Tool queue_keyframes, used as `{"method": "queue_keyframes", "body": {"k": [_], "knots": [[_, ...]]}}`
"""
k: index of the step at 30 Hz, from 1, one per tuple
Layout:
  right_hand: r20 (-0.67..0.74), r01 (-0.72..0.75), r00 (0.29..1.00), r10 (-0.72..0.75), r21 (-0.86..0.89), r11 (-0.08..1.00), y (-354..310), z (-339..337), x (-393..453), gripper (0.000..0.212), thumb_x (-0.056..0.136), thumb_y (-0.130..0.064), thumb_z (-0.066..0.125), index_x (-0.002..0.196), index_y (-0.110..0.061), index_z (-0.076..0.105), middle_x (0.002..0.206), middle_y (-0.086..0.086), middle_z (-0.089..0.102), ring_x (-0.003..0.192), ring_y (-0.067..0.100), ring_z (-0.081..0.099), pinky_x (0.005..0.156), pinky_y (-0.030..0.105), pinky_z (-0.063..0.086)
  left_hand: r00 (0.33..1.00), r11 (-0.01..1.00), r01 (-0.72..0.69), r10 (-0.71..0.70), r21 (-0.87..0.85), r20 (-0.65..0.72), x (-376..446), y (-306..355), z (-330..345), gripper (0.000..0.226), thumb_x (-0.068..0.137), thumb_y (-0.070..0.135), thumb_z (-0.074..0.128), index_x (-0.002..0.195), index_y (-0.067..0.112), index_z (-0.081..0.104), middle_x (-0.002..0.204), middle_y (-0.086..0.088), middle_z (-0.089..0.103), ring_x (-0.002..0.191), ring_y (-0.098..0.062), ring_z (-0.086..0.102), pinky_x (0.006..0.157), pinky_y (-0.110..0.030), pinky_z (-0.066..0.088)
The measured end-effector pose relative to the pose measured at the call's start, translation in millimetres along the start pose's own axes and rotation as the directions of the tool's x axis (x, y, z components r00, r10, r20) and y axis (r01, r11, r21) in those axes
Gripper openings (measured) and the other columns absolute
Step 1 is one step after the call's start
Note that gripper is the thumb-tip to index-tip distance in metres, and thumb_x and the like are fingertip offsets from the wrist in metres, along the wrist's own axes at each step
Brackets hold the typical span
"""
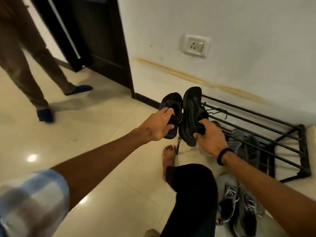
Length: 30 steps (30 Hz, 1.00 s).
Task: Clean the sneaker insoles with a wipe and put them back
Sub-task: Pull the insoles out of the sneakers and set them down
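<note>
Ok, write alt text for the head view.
Each hand holds one black sneaker above a tiled floor: left hand on the left sneaker, right hand on the right sneaker. A black metal shoe rack stands against the wall, grey sneakers beside it.

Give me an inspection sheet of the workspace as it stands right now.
Surface: glossy cream tile floor, glare spots on it.
Job's things: two black sneakers, left sneaker and right sneaker, both held in the air; insoles not visible; no wipe seen.
Clutter: grey sneakers on the floor; more shoes under the black metal shoe rack.
Grippers: left hand grips the left sneaker; right hand grips the right sneaker, black band on its wrist.
Cables: nothing seen; loose laces hang from the right sneaker.
Surroundings: wall socket, dark door, a second person's legs standing nearby.
</note>
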State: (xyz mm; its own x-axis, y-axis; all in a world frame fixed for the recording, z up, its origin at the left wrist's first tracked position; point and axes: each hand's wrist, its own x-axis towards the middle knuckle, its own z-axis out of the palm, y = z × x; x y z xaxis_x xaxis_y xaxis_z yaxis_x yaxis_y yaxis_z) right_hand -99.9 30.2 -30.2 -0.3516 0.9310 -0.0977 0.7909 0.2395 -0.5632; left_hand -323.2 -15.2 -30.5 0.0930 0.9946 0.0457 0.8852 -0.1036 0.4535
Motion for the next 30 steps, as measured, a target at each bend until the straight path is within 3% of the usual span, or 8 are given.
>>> {"method": "queue_keyframes", "body": {"k": [4,9,12,16,18,21,25,30], "knots": [[0.129,0.134,0.985,-0.115,-0.146,0.980,-37.0,49.0,-19.3,0.043,0.088,-0.017,0.071,0.128,-0.018,0.056,0.120,0.006,0.066,0.111,0.028,0.062,0.089,0.038,0.051,0.985,0.982,0.168,-0.170,-0.089,-0.012,-82.2,-38.2,17.6,0.035,0.097,0.023,0.067,0.125,0.012,0.050,0.123,-0.008,0.057,0.103,-0.027,0.060,0.088,-0.041,0.053],[0.303,0.261,0.939,-0.166,-0.308,0.915,-65.9,98.7,-40.5,0.048,0.089,-0.019,0.070,0.134,-0.021,0.053,0.121,0.008,0.065,0.112,0.032,0.062,0.092,0.046,0.054,0.942,0.909,0.322,-0.336,-0.264,-0.010,-168.0,-73.8,58.4,0.031,0.096,0.025,0.067,0.118,0.010,0.052,0.113,-0.010,0.058,0.096,-0.029,0.059,0.082,-0.042,0.051],[0.458,0.390,0.867,-0.196,-0.379,0.839,-78.9,130.6,-54.2,0.048,0.087,-0.015,0.069,0.132,-0.021,0.054,0.120,0.009,0.064,0.109,0.031,0.062,0.090,0.043,0.053,0.914,0.866,0.386,-0.406,-0.319,0.004,-214.5,-87.1,86.4,0.032,0.097,0.029,0.066,0.117,0.009,0.052,0.111,-0.009,0.058,0.095,-0.029,0.059,0.080,-0.038,0.050],[0.611,0.512,0.768,-0.188,-0.411,0.754,-101.4,168.1,-71.8,0.039,0.088,-0.016,0.067,0.125,-0.023,0.056,0.110,0.006,0.065,0.106,0.027,0.060,0.081,0.035,0.043,0.830,0.764,0.543,-0.551,-0.349,0.086,-265.8,-98.2,121.2,0.034,0.095,0.026,0.069,0.120,0.010,0.052,0.116,-0.012,0.059,0.101,-0.032,0.060,0.086,-0.043,0.053],[0.677,0.545,0.716,-0.169,-0.392,0.742,-111.2,189.2,-78.4,0.037,0.088,-0.016,0.066,0.123,-0.022,0.055,0.109,0.006,0.066,0.102,0.028,0.062,0.081,0.036,0.048,0.789,0.715,0.600,-0.602,-0.358,0.122,-283.8,-101.3,133.9,0.040,0.093,0.029,0.072,0.122,0.011,0.052,0.118,-0.012,0.060,0.104,-0.033,0.060,0.089,-0.045,0.054],[0.750,0.587,0.642,-0.159,-0.348,0.731,-120.6,219.5,-92.1,0.044,0.089,-0.015,0.065,0.129,-0.022,0.050,0.116,0.009,0.063,0.102,0.033,0.063,0.080,0.039,0.054,0.708,0.631,0.692,-0.688,-0.352,0.159,-305.4,-101.8,149.2,0.055,0.084,0.040,0.080,0.124,0.014,0.053,0.122,-0.010,0.060,0.106,-0.030,0.060,0.090,-0.045,0.055],[0.831,0.701,0.512,-0.219,-0.256,0.666,-124.3,251.5,-102.8,0.057,0.090,-0.013,0.062,0.138,-0.025,0.035,0.115,0.012,0.055,0.093,0.035,0.061,0.072,0.038,0.047,0.635,0.546,0.745,-0.756,-0.384,0.156,-330.4,-100.8,171.1,0.056,0.081,0.040,0.082,0.121,0.013,0.053,0.119,-0.008,0.061,0.102,-0.030,0.061,0.086,-0.047,0.056],[0.870,0.693,0.467,-0.158,-0.248,0.677,-122.1,278.6,-103.1,0.027,0.092,-0.013,0.057,0.116,-0.021,0.045,0.110,0.011,0.050,0.087,0.030,0.055,0.072,0.033,0.042,0.590,0.504,0.763,-0.799,-0.405,0.115,-360.2,-91.9,205.3,0.044,0.088,0.029,0.075,0.121,0.009,0.053,0.117,-0.013,0.060,0.098,-0.034,0.062,0.080,-0.046,0.056]]}}
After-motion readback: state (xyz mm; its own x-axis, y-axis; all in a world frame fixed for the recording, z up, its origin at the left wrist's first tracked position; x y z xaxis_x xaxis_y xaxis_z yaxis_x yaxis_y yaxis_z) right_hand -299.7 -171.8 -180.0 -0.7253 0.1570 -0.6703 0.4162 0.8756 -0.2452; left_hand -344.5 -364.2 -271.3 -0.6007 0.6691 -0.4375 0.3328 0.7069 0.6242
